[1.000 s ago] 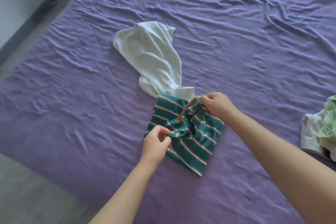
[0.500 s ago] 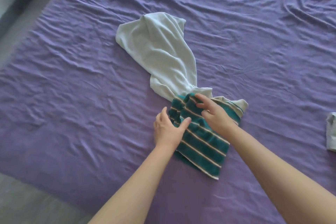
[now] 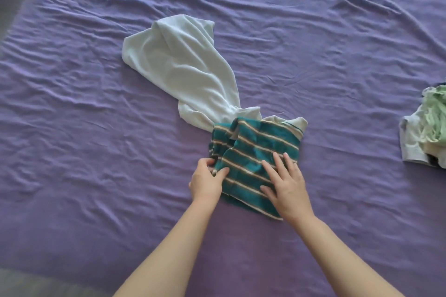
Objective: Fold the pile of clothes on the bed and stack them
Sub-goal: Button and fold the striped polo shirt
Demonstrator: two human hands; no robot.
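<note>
A teal garment with cream stripes (image 3: 255, 149) lies folded on the purple bed (image 3: 96, 128), its far edge over the end of a white garment (image 3: 183, 67) that stretches away to the upper left. My right hand (image 3: 286, 185) lies flat on the striped cloth with straight, spread fingers. My left hand (image 3: 206, 179) is at the cloth's left edge, thumb and fingers pinching a fold there. A cream collar or hem (image 3: 295, 124) sticks out at the striped piece's far right corner.
A small heap of clothes (image 3: 427, 132), pale green over grey, sits at the right edge of the bed. The sheet is wrinkled all over. The bed's near edge and the floor (image 3: 29, 282) show at bottom left.
The striped garment has been folded over and flattened. My right hand let go of the cloth's far edge and now presses flat on it; my left hand shifted to the left edge.
</note>
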